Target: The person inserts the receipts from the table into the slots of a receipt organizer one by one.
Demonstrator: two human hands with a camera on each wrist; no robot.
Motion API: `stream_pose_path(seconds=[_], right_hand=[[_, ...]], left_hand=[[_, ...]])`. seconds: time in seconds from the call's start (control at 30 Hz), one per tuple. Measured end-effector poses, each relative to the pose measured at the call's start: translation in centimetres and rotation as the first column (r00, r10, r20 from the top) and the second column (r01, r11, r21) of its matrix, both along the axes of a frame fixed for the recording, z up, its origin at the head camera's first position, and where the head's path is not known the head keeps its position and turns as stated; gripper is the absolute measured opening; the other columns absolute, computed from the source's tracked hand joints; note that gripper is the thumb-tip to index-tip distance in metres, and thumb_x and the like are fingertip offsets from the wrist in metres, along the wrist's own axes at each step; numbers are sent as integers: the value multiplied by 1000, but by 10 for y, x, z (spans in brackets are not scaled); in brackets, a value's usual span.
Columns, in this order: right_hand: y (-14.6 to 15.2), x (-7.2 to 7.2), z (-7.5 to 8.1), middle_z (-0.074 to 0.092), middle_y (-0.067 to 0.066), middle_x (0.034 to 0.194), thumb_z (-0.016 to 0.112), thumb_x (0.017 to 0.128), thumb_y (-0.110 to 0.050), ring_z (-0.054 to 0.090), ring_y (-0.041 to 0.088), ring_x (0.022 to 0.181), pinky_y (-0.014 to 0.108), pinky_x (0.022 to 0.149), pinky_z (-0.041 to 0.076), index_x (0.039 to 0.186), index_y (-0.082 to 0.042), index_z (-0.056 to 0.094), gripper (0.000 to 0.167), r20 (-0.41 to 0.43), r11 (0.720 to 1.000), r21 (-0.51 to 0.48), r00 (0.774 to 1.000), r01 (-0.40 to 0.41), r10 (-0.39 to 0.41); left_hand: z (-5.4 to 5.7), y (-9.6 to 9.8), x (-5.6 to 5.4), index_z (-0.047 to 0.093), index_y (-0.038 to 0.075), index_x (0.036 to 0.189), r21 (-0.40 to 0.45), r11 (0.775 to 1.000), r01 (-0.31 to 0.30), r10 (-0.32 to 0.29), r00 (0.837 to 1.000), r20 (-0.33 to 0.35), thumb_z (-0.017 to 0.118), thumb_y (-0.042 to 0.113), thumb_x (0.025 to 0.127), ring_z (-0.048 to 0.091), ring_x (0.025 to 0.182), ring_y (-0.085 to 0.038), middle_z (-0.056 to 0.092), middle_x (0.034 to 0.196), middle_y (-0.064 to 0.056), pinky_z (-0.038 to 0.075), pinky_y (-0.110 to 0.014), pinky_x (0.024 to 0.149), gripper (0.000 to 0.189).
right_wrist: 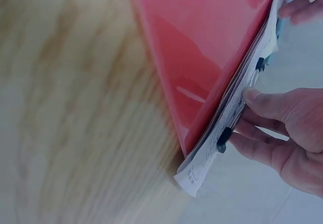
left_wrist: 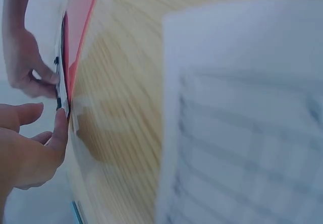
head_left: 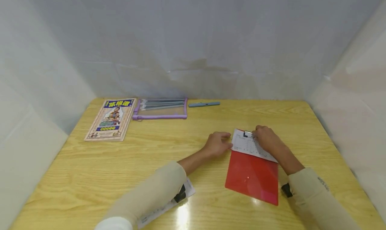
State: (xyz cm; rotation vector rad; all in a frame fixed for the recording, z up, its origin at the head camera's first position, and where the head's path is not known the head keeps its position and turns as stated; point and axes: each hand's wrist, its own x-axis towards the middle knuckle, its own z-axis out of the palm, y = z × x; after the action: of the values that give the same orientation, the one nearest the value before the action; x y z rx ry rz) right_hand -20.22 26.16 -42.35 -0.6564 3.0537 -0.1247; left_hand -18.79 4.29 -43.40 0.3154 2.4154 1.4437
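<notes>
A red clipboard (head_left: pixel 253 176) lies on the table at the right, with a short stack of printed papers (head_left: pixel 245 144) across its top end. My right hand (head_left: pixel 266 139) pinches the metal clip (head_left: pixel 248 133) at that end. In the right wrist view, the thumb presses on the clip and the fingers are behind it, between its black ends. My left hand (head_left: pixel 216 144) is at the left edge of the papers, a fingertip right at the clipboard's corner and the other fingers spread loosely. Another printed sheet (head_left: pixel 190 189) lies partly hidden under my left forearm.
An illustrated booklet (head_left: pixel 111 119) lies at the back left. Beside it are a purple-edged clear zip pouch (head_left: pixel 159 116) with several pen-like sticks inside and a blue pen (head_left: pixel 204 104). Pale sheeting (head_left: pixel 193 39) walls in the wooden table (head_left: pixel 156 139).
</notes>
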Motion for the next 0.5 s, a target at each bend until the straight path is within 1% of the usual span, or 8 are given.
stream_pose_path(seconds=[0.07,0.13,0.23,0.3,0.43,0.5], right_hand=[[0,0,0,60,16,85,64,83,3,63,29,77,40,69,54,93,3,71,12,-15,1000,2,1000,-14,14],[0,-1,-1,60,16,85,64,83,3,63,30,77,40,69,54,93,3,71,12,-24,1000,6,999,-23,23],[1,-2,-1,60,16,83,64,82,4,62,30,77,40,69,54,92,3,70,11,-36,999,15,999,-33,33],[3,-3,-1,60,15,82,65,82,4,62,30,76,40,69,54,92,3,71,11,-38,999,20,999,-29,30],[4,-3,0,59,15,80,66,81,4,62,29,75,40,68,54,90,3,71,11,-49,999,27,998,-25,26],[5,-3,0,59,15,80,66,80,4,63,29,75,40,68,54,90,3,71,11,-50,999,23,998,-22,23]], left_hand=[[-1,-10,-1,59,1,126,26,1000,1,-1,1000,3,66,10,86,64,110,-24,62,127,-12,55,-26,81,41],[-1,-22,0,59,0,125,27,1000,14,-14,1000,-9,65,11,87,64,108,-26,63,125,-13,55,-28,82,39],[-3,-42,3,60,0,123,-4,999,41,-41,998,-41,64,12,87,64,105,-26,65,122,-13,54,-30,85,38],[-3,-55,6,60,0,122,-20,999,45,-46,998,-36,65,14,87,63,104,-25,65,121,-13,54,-31,85,38],[-1,-83,12,61,2,120,-43,999,14,-14,1000,-2,67,16,85,63,102,-23,65,119,-12,55,-29,81,39],[1,-99,17,62,4,120,-71,997,-1,2,1000,15,68,18,85,63,101,-22,65,119,-11,55,-28,79,39]])
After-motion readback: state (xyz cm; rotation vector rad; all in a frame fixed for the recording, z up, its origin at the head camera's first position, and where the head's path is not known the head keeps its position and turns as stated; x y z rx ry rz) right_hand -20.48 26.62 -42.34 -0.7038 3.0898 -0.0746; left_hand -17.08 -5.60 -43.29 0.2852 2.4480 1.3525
